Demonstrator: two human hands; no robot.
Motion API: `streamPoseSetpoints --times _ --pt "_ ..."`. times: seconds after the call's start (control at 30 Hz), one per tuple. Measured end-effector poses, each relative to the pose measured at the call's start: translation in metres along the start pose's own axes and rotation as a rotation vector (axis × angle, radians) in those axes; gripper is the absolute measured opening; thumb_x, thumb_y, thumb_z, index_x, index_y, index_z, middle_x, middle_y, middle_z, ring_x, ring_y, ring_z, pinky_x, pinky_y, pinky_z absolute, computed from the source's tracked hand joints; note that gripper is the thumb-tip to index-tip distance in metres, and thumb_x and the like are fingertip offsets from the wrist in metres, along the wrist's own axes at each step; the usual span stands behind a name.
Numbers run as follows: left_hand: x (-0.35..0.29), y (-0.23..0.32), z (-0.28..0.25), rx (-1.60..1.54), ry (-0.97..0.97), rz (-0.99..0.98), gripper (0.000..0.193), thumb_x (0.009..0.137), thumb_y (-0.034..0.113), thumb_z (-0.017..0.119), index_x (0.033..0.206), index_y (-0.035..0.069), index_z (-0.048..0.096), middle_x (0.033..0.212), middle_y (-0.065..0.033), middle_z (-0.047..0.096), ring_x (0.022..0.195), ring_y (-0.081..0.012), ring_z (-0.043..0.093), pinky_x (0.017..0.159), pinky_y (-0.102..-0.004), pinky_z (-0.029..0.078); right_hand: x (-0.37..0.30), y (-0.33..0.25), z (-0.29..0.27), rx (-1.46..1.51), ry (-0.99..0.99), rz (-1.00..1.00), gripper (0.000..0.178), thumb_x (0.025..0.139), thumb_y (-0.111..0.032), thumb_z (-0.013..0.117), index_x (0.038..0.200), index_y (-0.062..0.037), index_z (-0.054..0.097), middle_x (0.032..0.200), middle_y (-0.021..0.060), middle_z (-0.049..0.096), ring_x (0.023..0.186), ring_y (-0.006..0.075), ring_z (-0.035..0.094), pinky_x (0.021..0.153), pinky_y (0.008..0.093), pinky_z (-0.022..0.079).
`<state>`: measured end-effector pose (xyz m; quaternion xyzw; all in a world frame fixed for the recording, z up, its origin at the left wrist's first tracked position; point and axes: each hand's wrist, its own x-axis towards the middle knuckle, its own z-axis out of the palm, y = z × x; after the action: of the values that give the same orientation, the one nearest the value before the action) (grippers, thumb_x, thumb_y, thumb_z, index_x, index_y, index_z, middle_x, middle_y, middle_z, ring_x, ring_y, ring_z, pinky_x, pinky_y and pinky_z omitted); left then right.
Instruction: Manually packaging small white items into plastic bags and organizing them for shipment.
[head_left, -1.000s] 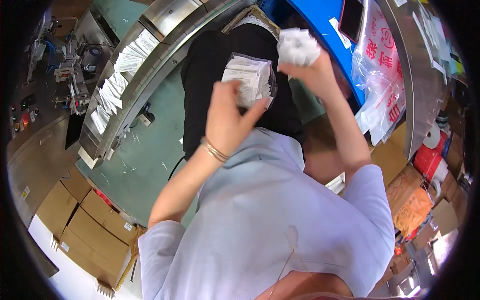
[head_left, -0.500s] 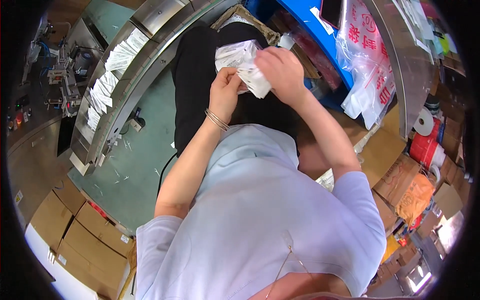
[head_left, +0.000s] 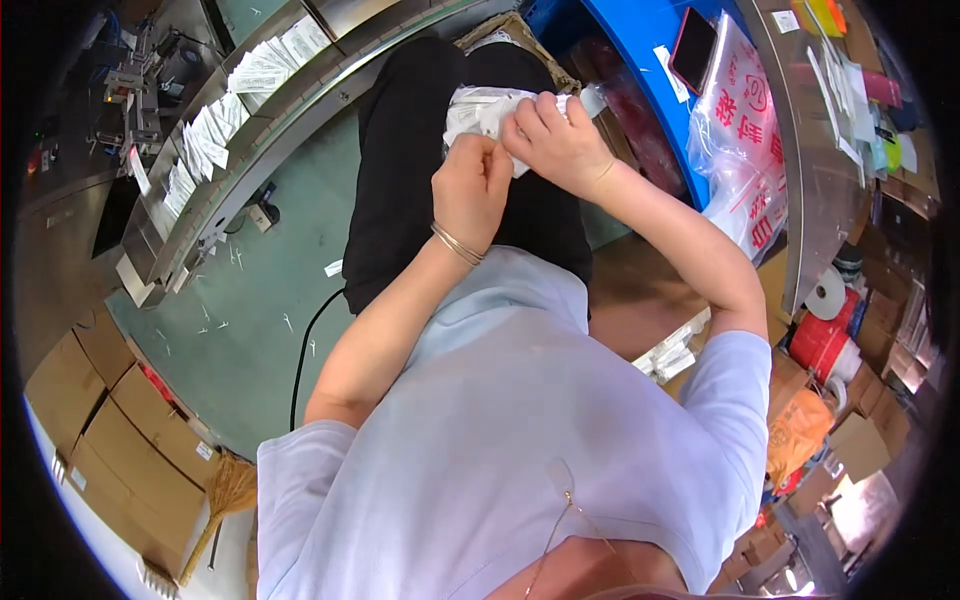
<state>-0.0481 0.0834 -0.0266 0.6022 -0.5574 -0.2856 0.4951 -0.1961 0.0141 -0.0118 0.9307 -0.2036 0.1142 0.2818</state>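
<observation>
On my lap, over the black trousers, lies a bundle of small white packets (head_left: 478,108), seemingly inside a clear plastic bag. My left hand (head_left: 470,182) is closed at the bundle's near edge, fingers pinched together; the bundle's lower edge disappears behind it. My right hand (head_left: 562,148) is curled over the right side of the bundle, its fingertips pressing on the packets close to my left hand. Exactly what lies between the fingers is partly hidden.
A metal conveyor (head_left: 290,110) curves along the left, carrying rows of white packets (head_left: 275,62). To the right stand a blue bin (head_left: 640,35), a phone (head_left: 693,48) and clear bags with red print (head_left: 738,130). Cardboard boxes (head_left: 140,480) and a broom (head_left: 232,488) are at lower left.
The whole view has shifted slightly. My right hand has gone from blurred motion to fingers curled on the packets. The fanned packets between my hands are now mostly covered.
</observation>
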Motion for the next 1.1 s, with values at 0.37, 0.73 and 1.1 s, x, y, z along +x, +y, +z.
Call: streamPoseSetpoints --times 0.37,0.73,1.1 --pt "0.014 -0.003 -0.011 -0.237 0.032 -0.403 0.012 0.081 0.007 0.060 0.076 0.001 0.051 0.057 -0.0073 0.054 0.047 -0.0128 0.053 0.045 -0.0252 0.042 0.033 -0.014 -0.031 0.367 -0.291 0.220 0.043 0.064 -0.013 0.066 0.104 -0.0048 0.052 0.098 0.0087 0.053 0.087 0.0235 0.054 0.064 0.0303 0.042" --pt "0.010 -0.002 -0.021 -0.258 -0.016 -0.339 0.012 0.081 0.006 0.060 0.074 0.001 0.051 0.056 -0.0060 0.054 0.047 -0.0109 0.051 0.045 -0.0245 0.041 0.029 -0.026 0.003 0.952 0.352 0.597 0.017 0.067 -0.001 0.065 0.083 -0.0011 0.058 0.090 0.0094 0.059 0.080 0.0276 0.053 0.069 0.0351 0.043" --pt "0.004 -0.003 -0.024 -0.191 -0.089 -0.302 0.011 0.080 0.007 0.061 0.075 0.000 0.054 0.060 -0.0111 0.055 0.049 -0.0184 0.054 0.048 -0.0280 0.043 0.018 -0.020 0.010 0.888 0.354 0.394 0.008 0.073 -0.002 0.063 0.070 -0.0003 0.056 0.076 0.0092 0.058 0.071 0.0280 0.053 0.066 0.0355 0.043"
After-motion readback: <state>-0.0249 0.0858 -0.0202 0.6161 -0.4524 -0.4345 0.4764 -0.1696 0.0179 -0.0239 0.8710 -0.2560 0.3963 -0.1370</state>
